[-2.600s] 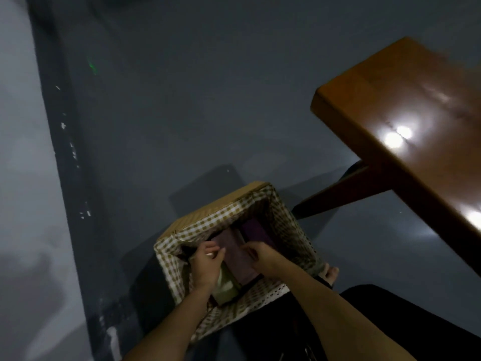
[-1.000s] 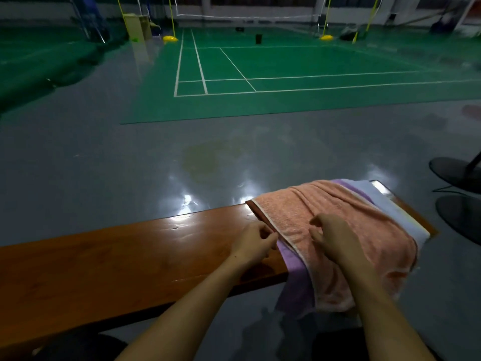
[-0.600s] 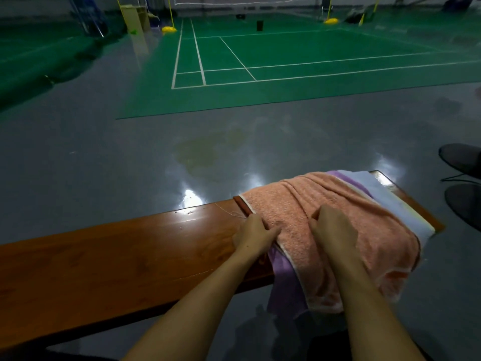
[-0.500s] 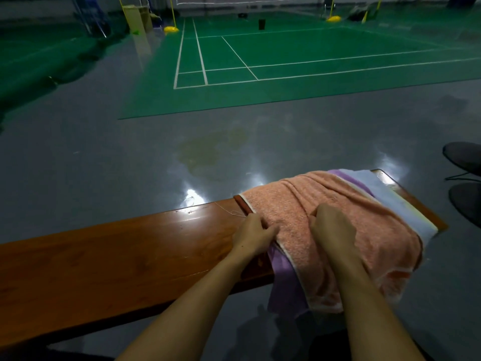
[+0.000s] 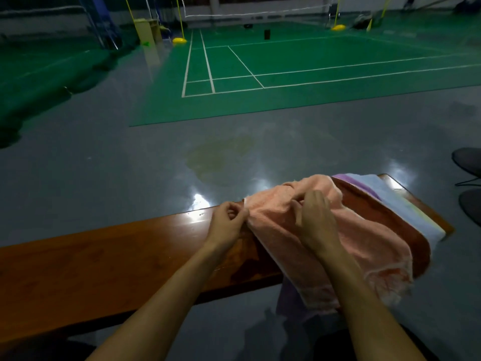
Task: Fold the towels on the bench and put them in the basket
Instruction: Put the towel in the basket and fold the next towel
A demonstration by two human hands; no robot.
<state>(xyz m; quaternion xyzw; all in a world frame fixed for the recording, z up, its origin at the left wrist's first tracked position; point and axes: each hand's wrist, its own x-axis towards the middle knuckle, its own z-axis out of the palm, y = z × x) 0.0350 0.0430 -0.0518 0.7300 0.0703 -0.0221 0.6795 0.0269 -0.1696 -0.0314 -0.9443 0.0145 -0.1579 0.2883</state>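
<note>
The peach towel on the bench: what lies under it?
Under the peach towel a rust-brown towel shows, then purple and pale blue layers on the bench. How many towels lie beneath in all is hidden.

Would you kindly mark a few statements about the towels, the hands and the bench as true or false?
1. The left hand pinches the peach terry towel at its edge. True.
2. The right hand rests on the bare wooden bench. False: it grips the peach towel.
3. A rust-brown towel lies under the peach one. True.
4. The peach towel is folded into a neat square. False: it lies rumpled and hangs over the bench's near edge.
</note>
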